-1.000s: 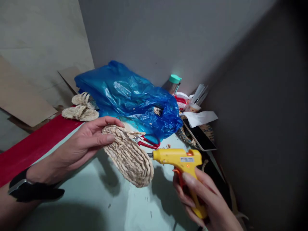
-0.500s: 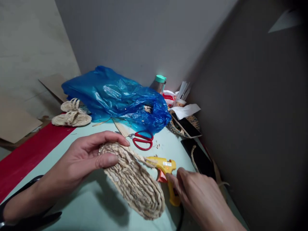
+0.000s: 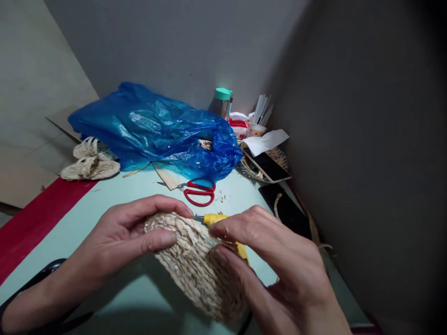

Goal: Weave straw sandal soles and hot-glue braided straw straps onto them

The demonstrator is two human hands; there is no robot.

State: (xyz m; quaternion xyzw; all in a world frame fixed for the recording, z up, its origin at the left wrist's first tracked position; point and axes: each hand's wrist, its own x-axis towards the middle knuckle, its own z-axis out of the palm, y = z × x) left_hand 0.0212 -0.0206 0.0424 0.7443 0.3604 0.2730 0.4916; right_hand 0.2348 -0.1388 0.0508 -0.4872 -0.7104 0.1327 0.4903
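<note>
Gripping is split across both hands. The woven straw sole [image 3: 195, 270] is held front and centre, tilted, just above the pale green table [image 3: 115, 195]. Its left end is clamped by the left hand [image 3: 122, 237], with the thumb pressed flat on the top face and the fingers curled over the far edge. This is likely done to keep the piece steady with its face up. The right hand [image 3: 279, 274] is closed to a narrow pinch, thumb and forefinger meeting on the sole's upper edge, where a loose strand appears to be pressed down. The exact contact is partly hidden.

The yellow glue gun [image 3: 216, 218] is laid on the table just behind the sole, nozzle pointing left, mostly covered by the right hand and presumably kept within reach. The red scissors [image 3: 197, 191] are parked further back, blades together, near the bag.

Containers:
- The blue plastic bag [image 3: 153, 130] is slumped against the wall. Straw scraps are seen at its mouth; the rest of its contents cannot be told.
- The cup [image 3: 258, 129] in the corner is loaded with pale sticks, standing upright.
- The bottle with a green cap [image 3: 221, 100] is capped, and its contents are not visible.
- The flat woven tray [image 3: 281, 158] is topped by a dark phone [image 3: 267, 165] and white paper [image 3: 265, 139].

Two woven pieces [image 3: 89, 163] are stacked at the far left, well apart from the hands.
</note>
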